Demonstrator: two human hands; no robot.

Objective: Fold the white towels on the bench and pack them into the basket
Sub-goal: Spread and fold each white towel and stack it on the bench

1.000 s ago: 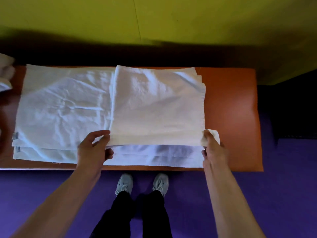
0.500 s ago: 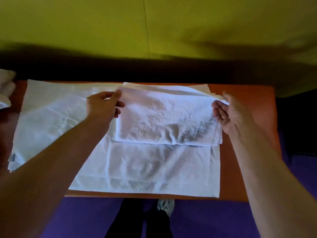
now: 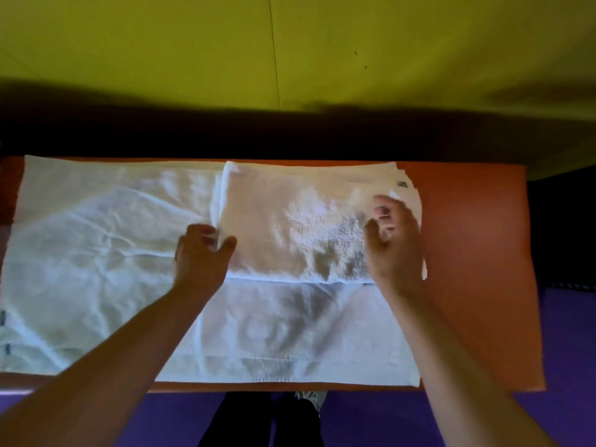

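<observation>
The orange bench held a big white towel spread flat, and on its far right part lay the folded towel; no basket was in view. The left hand pinched the folded towel's left edge with curled fingers; the right hand lay on its right end, fingers bent, though I could not tell if they held cloth. If one hand pulled harder, the fold might slip crooked; the loose corners on the right could fan out.

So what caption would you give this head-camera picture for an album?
Two hands, left and right, grip a folded white towel lying on spread towels on an orange bench.
</observation>
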